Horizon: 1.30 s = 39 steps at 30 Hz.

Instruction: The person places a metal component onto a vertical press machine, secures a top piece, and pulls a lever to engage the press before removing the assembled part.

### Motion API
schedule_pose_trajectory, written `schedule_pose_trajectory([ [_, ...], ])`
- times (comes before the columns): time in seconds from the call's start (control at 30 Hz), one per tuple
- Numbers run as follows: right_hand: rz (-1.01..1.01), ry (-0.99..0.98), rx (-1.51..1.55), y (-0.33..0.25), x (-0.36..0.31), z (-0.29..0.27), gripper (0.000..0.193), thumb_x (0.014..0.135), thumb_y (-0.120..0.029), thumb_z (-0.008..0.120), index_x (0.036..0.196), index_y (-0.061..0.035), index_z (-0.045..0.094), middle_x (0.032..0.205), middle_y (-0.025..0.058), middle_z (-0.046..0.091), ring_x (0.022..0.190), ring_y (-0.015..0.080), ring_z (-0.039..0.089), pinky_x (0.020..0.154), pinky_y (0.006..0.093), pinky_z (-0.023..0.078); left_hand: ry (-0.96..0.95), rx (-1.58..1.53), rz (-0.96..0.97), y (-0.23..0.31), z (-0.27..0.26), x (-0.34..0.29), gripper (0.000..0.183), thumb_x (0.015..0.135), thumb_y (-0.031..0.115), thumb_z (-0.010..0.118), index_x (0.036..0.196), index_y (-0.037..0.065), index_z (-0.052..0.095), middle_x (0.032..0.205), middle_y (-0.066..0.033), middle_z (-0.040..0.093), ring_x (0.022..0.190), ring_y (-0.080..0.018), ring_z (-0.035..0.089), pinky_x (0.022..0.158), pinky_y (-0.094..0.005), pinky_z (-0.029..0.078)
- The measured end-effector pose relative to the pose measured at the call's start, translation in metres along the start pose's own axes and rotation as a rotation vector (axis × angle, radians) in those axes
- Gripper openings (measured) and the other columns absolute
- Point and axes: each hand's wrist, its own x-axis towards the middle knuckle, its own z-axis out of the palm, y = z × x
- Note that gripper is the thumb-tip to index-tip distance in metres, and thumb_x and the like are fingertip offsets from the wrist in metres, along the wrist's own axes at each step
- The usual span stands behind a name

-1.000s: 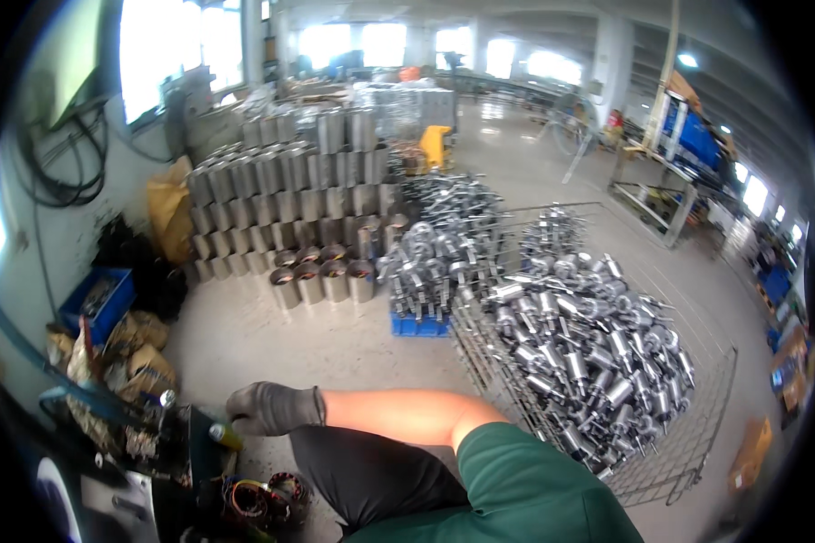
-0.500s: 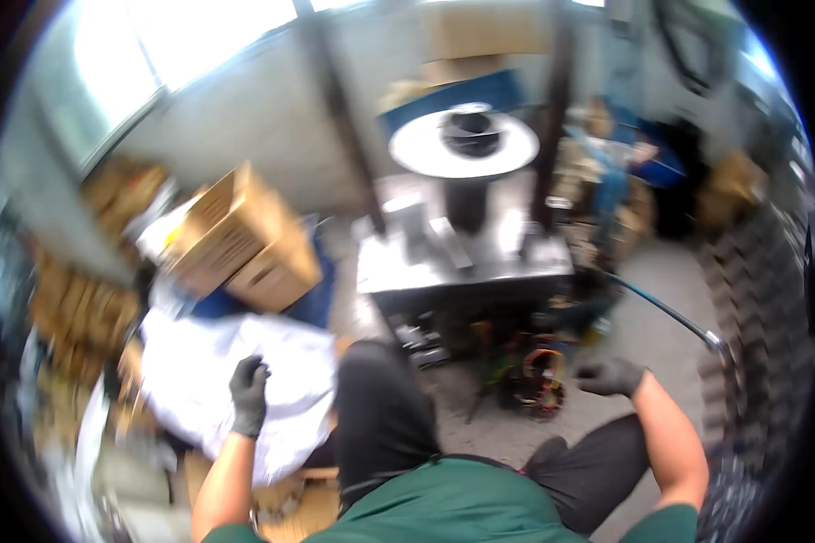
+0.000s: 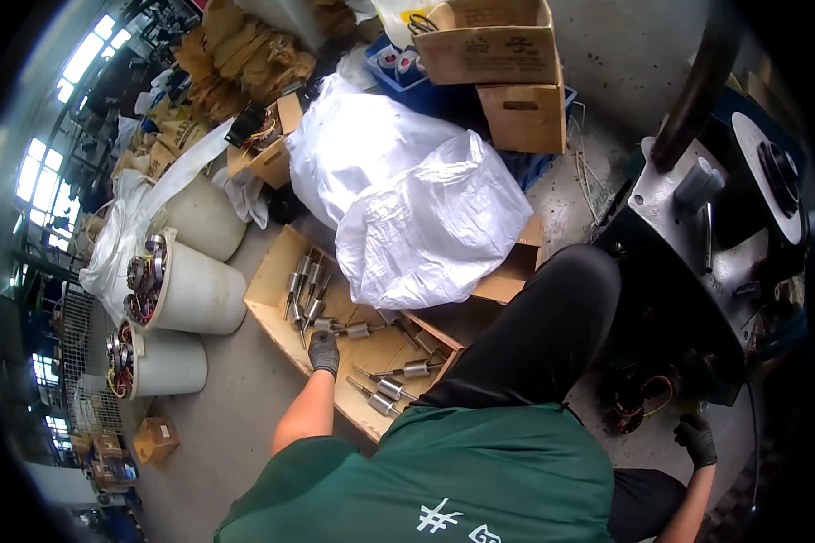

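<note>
My left hand [image 3: 323,354], in a dark grey glove, reaches into a wooden box [image 3: 271,274] on the floor. Its fingers are curled beside a steel motor rotor [image 3: 326,324]; whatever lies within them is hidden. Several more rotors, metal cylinders on thin shafts, lie loose in the box, among them one rotor [image 3: 390,388] near its front side. A crumpled white plastic sheet [image 3: 417,213] covers the box's far part. My right hand [image 3: 695,441], gloved too, hangs off to the right with loosely bent fingers apart and nothing visible in them.
At the left stand white buckets [image 3: 199,288] with wound stators [image 3: 145,281] at their mouths. Cardboard boxes [image 3: 522,118] are stacked behind the sheet. To the right is a black metal machine table [image 3: 666,195] with a white disc [image 3: 762,172]; a wound stator [image 3: 627,407] lies below it.
My view has swung left, from the machine table to the wooden box. My left hand has gone from above the white sheet down into the box. The right hand stays empty.
</note>
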Motion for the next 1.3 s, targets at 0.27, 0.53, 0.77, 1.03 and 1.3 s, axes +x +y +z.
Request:
schedule_pose_trajectory([
  [0.27,0.153,0.069,0.103,0.021,0.006,-0.02,0.038,0.095,-0.019,0.061,0.128,0.0003,0.059,0.085,0.0119,0.069,0.062,0.0209,0.065,0.053,0.0327,0.05,-0.158,0.035,-0.184,-0.046,0.083,-0.007,0.059,0.087,0.034,0.074,0.135,0.005,0.058,0.124,-0.0242,0.068,0.105,-0.0391,0.067,0.094,-0.0457,0.052],
  [0.53,0.304,0.15,0.1,0.04,0.001,-0.026,0.034,0.096,-0.019,0.059,0.126,-0.004,0.058,0.084,0.0151,0.07,0.059,0.0259,0.067,0.049,0.0365,0.053,-0.11,-0.597,-1.059,-0.029,0.161,0.051,0.081,0.08,0.032,0.084,0.143,0.008,0.038,0.141,-0.0188,0.06,0.117,-0.0397,0.064,0.087,-0.0609,0.054],
  [0.77,0.348,0.172,0.043,0.046,-0.006,-0.022,0.035,0.095,-0.016,0.058,0.126,-0.0004,0.058,0.083,0.0161,0.069,0.057,0.0264,0.066,0.047,0.0365,0.051,0.001,-0.825,-1.133,-0.008,0.164,0.042,0.078,0.08,0.029,0.084,0.138,0.01,0.035,0.138,-0.0177,0.061,0.115,-0.0381,0.064,0.081,-0.058,0.055],
  [1.03,0.112,0.236,-0.005,0.038,-0.003,-0.02,0.036,0.092,-0.015,0.064,0.125,0.0015,0.063,0.088,0.0105,0.07,0.064,0.0181,0.064,0.056,0.0321,0.05,-0.061,-1.454,-0.954,-0.017,0.132,0.0,0.018,0.087,0.029,0.062,0.091,0.012,0.059,0.085,-0.0076,0.065,0.07,-0.024,0.059,0.058,-0.038,0.045],
  [1.3,-0.545,0.375,-0.198,-0.086,-0.021,-0.02,0.025,0.096,-0.003,0.061,0.12,0.0005,0.066,0.101,0.0137,0.07,0.093,0.0231,0.065,0.086,0.0393,0.052,0.143,-1.564,-0.314,0.022,0.035,0.083,0.02,0.088,0.038,0.061,0.082,0.019,0.055,0.068,0.0017,0.052,0.054,-0.018,0.051,0.05,-0.0327,0.042],
])
